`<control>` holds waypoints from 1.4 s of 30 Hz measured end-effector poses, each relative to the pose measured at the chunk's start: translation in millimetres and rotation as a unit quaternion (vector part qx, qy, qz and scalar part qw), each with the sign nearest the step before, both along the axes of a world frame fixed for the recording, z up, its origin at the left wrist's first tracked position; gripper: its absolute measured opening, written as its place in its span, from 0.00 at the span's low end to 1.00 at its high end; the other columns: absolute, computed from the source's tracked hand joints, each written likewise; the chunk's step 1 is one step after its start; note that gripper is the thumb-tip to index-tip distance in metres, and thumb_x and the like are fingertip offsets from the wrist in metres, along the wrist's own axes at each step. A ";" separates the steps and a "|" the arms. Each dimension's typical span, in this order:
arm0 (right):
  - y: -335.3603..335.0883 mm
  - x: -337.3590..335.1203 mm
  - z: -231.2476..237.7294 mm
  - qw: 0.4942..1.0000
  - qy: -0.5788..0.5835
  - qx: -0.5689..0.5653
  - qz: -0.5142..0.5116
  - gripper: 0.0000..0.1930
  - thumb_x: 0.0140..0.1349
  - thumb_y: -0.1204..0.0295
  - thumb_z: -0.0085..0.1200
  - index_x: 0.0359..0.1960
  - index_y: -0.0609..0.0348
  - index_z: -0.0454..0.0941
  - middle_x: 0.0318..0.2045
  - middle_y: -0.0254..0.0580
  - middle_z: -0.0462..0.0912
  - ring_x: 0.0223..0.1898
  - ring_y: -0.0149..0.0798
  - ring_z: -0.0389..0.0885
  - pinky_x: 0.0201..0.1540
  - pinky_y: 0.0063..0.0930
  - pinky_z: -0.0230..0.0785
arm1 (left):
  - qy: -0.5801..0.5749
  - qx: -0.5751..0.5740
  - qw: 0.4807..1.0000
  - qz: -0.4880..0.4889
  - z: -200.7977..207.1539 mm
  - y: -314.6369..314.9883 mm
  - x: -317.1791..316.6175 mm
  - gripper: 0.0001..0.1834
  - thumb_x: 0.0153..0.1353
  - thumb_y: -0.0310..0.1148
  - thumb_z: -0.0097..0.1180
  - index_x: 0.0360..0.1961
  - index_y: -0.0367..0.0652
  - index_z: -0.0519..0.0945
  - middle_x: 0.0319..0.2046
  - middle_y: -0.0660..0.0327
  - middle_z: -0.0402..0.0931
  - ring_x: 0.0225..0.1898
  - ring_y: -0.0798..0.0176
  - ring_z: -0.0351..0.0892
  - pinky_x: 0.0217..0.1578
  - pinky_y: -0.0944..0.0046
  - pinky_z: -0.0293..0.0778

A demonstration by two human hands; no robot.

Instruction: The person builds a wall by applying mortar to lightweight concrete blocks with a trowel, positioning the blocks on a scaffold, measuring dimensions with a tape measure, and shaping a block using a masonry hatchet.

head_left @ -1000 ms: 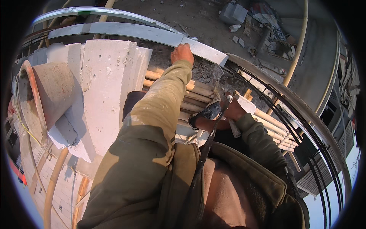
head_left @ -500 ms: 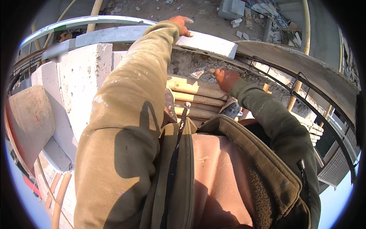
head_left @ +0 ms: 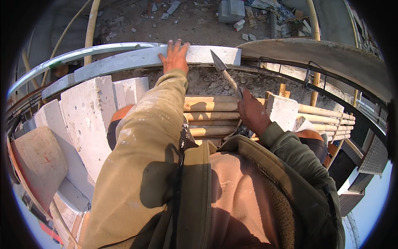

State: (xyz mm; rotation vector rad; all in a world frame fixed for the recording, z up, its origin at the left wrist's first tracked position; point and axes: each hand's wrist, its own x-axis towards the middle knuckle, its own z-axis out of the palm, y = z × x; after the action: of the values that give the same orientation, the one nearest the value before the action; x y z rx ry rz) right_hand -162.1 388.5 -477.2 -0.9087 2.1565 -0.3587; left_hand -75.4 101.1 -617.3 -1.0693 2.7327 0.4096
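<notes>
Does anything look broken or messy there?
Yes: jagged pale chunks lie scattered on the dusty grey ground beyond the row of pale rectangular blocks under the left hand, like broken pieces. Also, the tall white slab left of the khaki left sleeve has small pits in its face, so it looks slightly damaged.

Free passage lies above the round tan bamboo poles (head_left: pixel 211 107), between the olive cloth left sleeve (head_left: pixel 149 120) and the right hand (head_left: pixel 253 111), with upright white rectangular slabs (head_left: pixel 87 112) obstructing leftward and the pointed grey metal trowel (head_left: pixel 226 75) obstructing the far right.
</notes>
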 end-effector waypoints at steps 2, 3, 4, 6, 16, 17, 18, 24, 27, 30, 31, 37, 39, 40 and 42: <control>-5.7 -1.8 -24.5 0.998 0.022 -0.023 -0.050 0.17 0.74 0.64 0.47 0.52 0.66 0.63 0.38 0.70 0.81 0.37 0.72 0.82 0.38 0.63 0.75 | 0.001 -0.005 1.000 0.004 -2.4 0.6 -0.2 0.40 0.61 0.19 0.59 0.70 0.69 0.69 0.76 0.71 0.57 0.79 0.57 0.49 0.72 0.24 0.52; -11.0 0.2 -37.4 0.997 0.038 -0.022 -0.065 0.16 0.75 0.63 0.47 0.51 0.66 0.63 0.38 0.70 0.81 0.36 0.72 0.82 0.37 0.63 0.75 | 0.001 -0.005 1.000 0.005 -3.3 0.1 2.6 0.40 0.61 0.19 0.59 0.70 0.70 0.69 0.76 0.72 0.58 0.79 0.58 0.50 0.72 0.24 0.52; -17.2 0.4 -47.9 0.995 0.054 -0.024 -0.078 0.16 0.75 0.63 0.46 0.51 0.65 0.64 0.38 0.70 0.81 0.36 0.72 0.82 0.37 0.63 0.75 | 0.002 -0.009 1.000 0.006 -3.2 -2.2 3.9 0.40 0.61 0.19 0.59 0.71 0.70 0.69 0.76 0.73 0.58 0.79 0.58 0.51 0.72 0.25 0.53; -27.5 -1.8 -63.1 0.993 0.069 -0.037 -0.084 0.16 0.76 0.63 0.47 0.51 0.65 0.64 0.38 0.70 0.81 0.35 0.71 0.82 0.35 0.62 0.75 | -0.003 -0.014 1.000 0.001 -3.3 -3.4 6.2 0.41 0.61 0.19 0.59 0.71 0.71 0.69 0.76 0.74 0.59 0.78 0.59 0.52 0.72 0.26 0.53; -35.4 -1.2 -84.9 0.979 0.099 -0.174 -0.035 0.19 0.75 0.64 0.48 0.58 0.66 0.65 0.38 0.66 0.81 0.31 0.68 0.82 0.30 0.56 0.75 | -0.046 -0.048 0.998 -0.013 -12.0 -7.7 11.5 0.49 0.57 0.19 0.63 0.74 0.78 0.62 0.77 0.78 0.56 0.79 0.62 0.52 0.71 0.30 0.55; -33.7 -1.2 -89.4 0.978 0.106 -0.179 -0.036 0.19 0.75 0.64 0.48 0.58 0.66 0.66 0.38 0.66 0.81 0.31 0.68 0.82 0.30 0.55 0.75 | -0.038 -0.036 0.999 -0.006 -13.0 -6.3 10.8 0.47 0.58 0.18 0.61 0.73 0.78 0.64 0.77 0.77 0.57 0.79 0.62 0.52 0.72 0.30 0.53; -31.5 -2.2 -94.1 0.975 0.114 -0.185 -0.037 0.19 0.76 0.64 0.48 0.59 0.65 0.66 0.39 0.66 0.81 0.31 0.68 0.82 0.30 0.55 0.75 | -0.029 -0.025 0.999 0.001 -11.3 -4.4 8.2 0.46 0.60 0.18 0.59 0.73 0.77 0.65 0.77 0.77 0.57 0.79 0.62 0.52 0.73 0.29 0.51; -27.5 -4.7 -116.2 0.983 0.135 -0.119 -0.025 0.21 0.76 0.63 0.48 0.63 0.62 0.65 0.40 0.67 0.82 0.32 0.67 0.83 0.32 0.55 0.76 | -0.019 -0.037 0.999 0.002 -6.8 -3.6 8.1 0.44 0.61 0.18 0.58 0.72 0.77 0.67 0.77 0.78 0.58 0.78 0.63 0.53 0.73 0.30 0.51; -33.6 -3.4 -107.3 0.989 0.099 -0.106 -0.040 0.21 0.75 0.62 0.49 0.63 0.62 0.66 0.40 0.66 0.82 0.33 0.67 0.83 0.33 0.56 0.76 | -0.019 -0.034 0.999 0.005 -6.1 -2.8 6.6 0.44 0.61 0.18 0.59 0.72 0.78 0.67 0.77 0.78 0.58 0.78 0.64 0.53 0.72 0.31 0.52; -43.9 0.2 -93.1 0.977 0.090 -0.184 -0.055 0.21 0.75 0.63 0.49 0.63 0.62 0.67 0.41 0.65 0.83 0.36 0.66 0.83 0.35 0.57 0.77 | -0.013 -0.043 0.999 0.005 -6.9 -3.1 5.7 0.44 0.61 0.19 0.60 0.72 0.78 0.68 0.76 0.78 0.59 0.78 0.64 0.54 0.72 0.32 0.52; -45.4 2.1 -92.2 0.969 0.095 -0.221 -0.059 0.21 0.75 0.63 0.49 0.62 0.62 0.67 0.42 0.64 0.83 0.37 0.66 0.84 0.36 0.57 0.77 | -0.011 -0.050 0.999 0.003 -7.7 -3.7 7.0 0.44 0.60 0.19 0.60 0.72 0.78 0.68 0.76 0.78 0.59 0.77 0.64 0.54 0.71 0.32 0.52; -52.9 -1.2 -98.7 0.988 0.076 -0.129 -0.034 0.20 0.75 0.63 0.48 0.62 0.60 0.68 0.44 0.63 0.83 0.42 0.67 0.83 0.43 0.57 0.77 | -0.018 -0.030 0.999 0.005 -7.1 -4.1 9.2 0.44 0.60 0.20 0.61 0.72 0.79 0.67 0.76 0.79 0.59 0.77 0.63 0.54 0.69 0.31 0.54; -49.8 -2.4 -101.1 0.985 0.071 -0.146 -0.050 0.19 0.75 0.62 0.48 0.61 0.60 0.68 0.45 0.64 0.83 0.42 0.68 0.82 0.43 0.58 0.76 | -0.022 -0.015 1.000 -0.013 -6.5 -7.8 8.0 0.46 0.60 0.19 0.60 0.74 0.78 0.64 0.77 0.79 0.56 0.78 0.63 0.52 0.70 0.29 0.52; -49.1 -2.4 -101.9 0.984 0.066 -0.154 -0.057 0.19 0.75 0.62 0.48 0.60 0.60 0.68 0.45 0.64 0.83 0.42 0.68 0.82 0.44 0.58 0.76 | -0.026 -0.008 0.999 -0.021 -5.8 -9.0 8.5 0.48 0.60 0.19 0.60 0.74 0.78 0.62 0.78 0.79 0.54 0.79 0.62 0.50 0.70 0.28 0.51; -54.9 -6.4 -96.4 0.991 0.049 -0.118 -0.044 0.18 0.75 0.62 0.47 0.59 0.60 0.69 0.45 0.64 0.83 0.42 0.69 0.82 0.44 0.58 0.76 | -0.028 -0.049 0.998 0.026 -4.7 -11.5 15.0 0.50 0.59 0.18 0.60 0.76 0.77 0.58 0.79 0.79 0.50 0.80 0.62 0.47 0.72 0.25 0.48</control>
State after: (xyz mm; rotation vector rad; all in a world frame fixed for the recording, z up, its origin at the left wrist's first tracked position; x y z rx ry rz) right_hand -168.5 333.6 -573.6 -0.9803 2.2829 -0.6348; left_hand -60.4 89.6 -622.0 -1.1602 2.7044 0.2513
